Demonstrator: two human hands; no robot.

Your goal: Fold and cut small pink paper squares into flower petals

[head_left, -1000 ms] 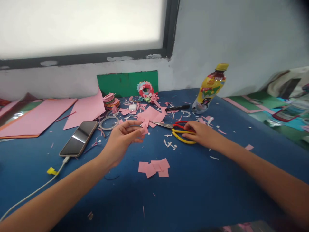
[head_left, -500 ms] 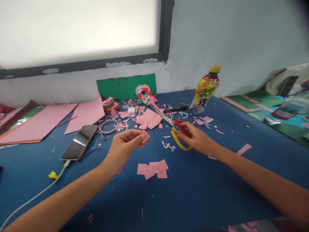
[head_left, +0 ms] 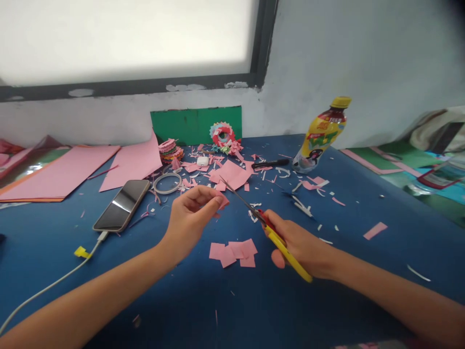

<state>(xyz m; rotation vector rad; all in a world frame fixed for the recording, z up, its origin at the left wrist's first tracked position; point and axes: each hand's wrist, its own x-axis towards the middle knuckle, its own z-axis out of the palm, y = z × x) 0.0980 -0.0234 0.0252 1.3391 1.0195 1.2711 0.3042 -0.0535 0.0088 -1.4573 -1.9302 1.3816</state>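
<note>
Between the thumb and fingers of my left hand (head_left: 194, 215) is a small folded-looking piece of pink paper (head_left: 223, 199). My right hand (head_left: 296, 242) grips a pair of scissors (head_left: 281, 242) with one red and one yellow handle. Their blades look closed and point up and left, with the tip close to the pink paper but apparently apart from it. On the blue table below both hands lie several small pink paper squares (head_left: 228, 255), partly overlapping.
A phone (head_left: 121, 206) on a white cable lies left, beside a tape roll (head_left: 167, 183) and large pink sheets (head_left: 83, 165). Paper scraps, a black pen (head_left: 271, 164) and a paper ring (head_left: 222, 137) are farther back. A yellow-labelled bottle (head_left: 321, 135) stands tilted-looking at right.
My right hand has lifted the scissors off the table and turned them, bringing the blades nearer my left hand. My left hand still holds the pink paper. The view has shifted slightly.
</note>
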